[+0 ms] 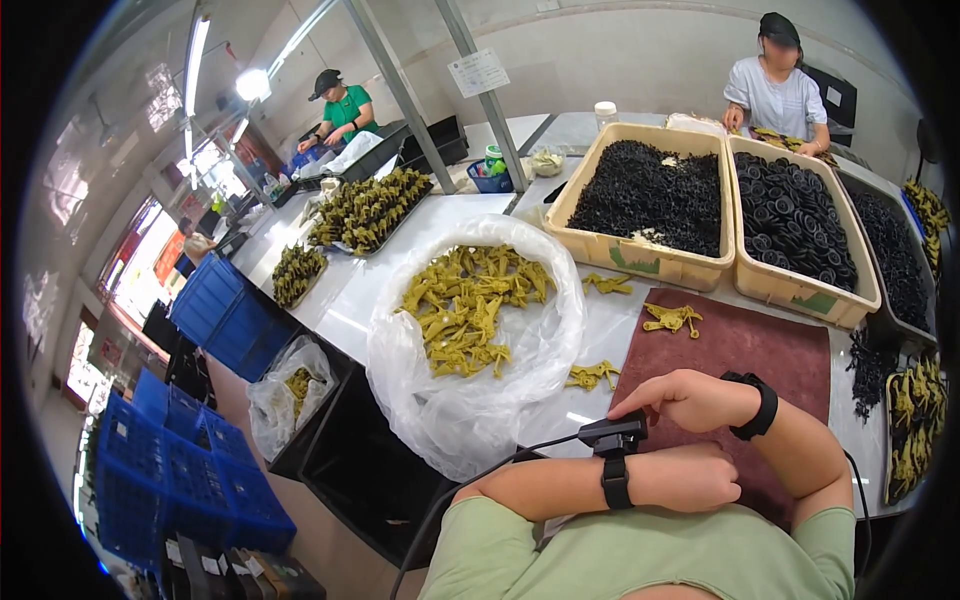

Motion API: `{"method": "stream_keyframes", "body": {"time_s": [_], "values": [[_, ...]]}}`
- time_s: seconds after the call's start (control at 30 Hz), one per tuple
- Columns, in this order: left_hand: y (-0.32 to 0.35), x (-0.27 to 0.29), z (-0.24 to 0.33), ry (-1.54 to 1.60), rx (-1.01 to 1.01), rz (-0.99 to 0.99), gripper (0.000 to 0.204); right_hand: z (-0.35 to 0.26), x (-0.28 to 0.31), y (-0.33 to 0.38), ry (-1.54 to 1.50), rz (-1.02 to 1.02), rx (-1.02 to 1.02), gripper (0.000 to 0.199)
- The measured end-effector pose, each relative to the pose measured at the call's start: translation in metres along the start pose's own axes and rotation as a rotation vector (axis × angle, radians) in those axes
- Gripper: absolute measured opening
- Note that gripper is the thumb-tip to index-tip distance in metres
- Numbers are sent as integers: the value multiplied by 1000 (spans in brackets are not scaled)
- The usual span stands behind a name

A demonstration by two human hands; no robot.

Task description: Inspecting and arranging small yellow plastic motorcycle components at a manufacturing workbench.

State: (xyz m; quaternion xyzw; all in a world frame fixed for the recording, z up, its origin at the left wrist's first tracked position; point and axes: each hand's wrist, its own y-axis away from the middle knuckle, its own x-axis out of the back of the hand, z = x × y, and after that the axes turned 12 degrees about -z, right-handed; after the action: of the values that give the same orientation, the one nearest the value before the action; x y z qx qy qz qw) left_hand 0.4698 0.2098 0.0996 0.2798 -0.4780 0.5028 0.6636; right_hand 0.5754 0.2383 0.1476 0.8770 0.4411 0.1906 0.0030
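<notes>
My left hand is curled into a fist over the red-brown cloth mat, and nothing shows in it. On that wrist sits a small black box-shaped device on a strap, with a cable running off it. My right hand reaches across above the left one, its index finger stretched out and touching the device. A black band circles my right wrist. Ahead of the hands, an olive-yellow toy figure lies on the mat. Similar olive pieces rest on the table beside it.
An open clear plastic bag holds many olive pieces. Tan bins of small black parts and black discs stand behind the mat. Olive-and-black figures crowd a tray. Blue crates are stacked at left. Two co-workers sit at tables.
</notes>
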Motion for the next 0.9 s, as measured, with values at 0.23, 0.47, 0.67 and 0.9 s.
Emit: {"method": "stream_keyframes", "body": {"time_s": [0.23,0.47,0.67,0.9], "values": [[-1,0,-2,34,42,-86,25,4,-2,-3,-2,18,48,54],[-2,6,0,212,162,-137,29,2,-3,-3,57,41,94,46],[-2,0,-3,129,106,-104,29,1,-2,-3,-47,23,36,41],[-2,0,-4,184,180,-141,29,-8,-5,-8,-253,34,-41,36]]}}
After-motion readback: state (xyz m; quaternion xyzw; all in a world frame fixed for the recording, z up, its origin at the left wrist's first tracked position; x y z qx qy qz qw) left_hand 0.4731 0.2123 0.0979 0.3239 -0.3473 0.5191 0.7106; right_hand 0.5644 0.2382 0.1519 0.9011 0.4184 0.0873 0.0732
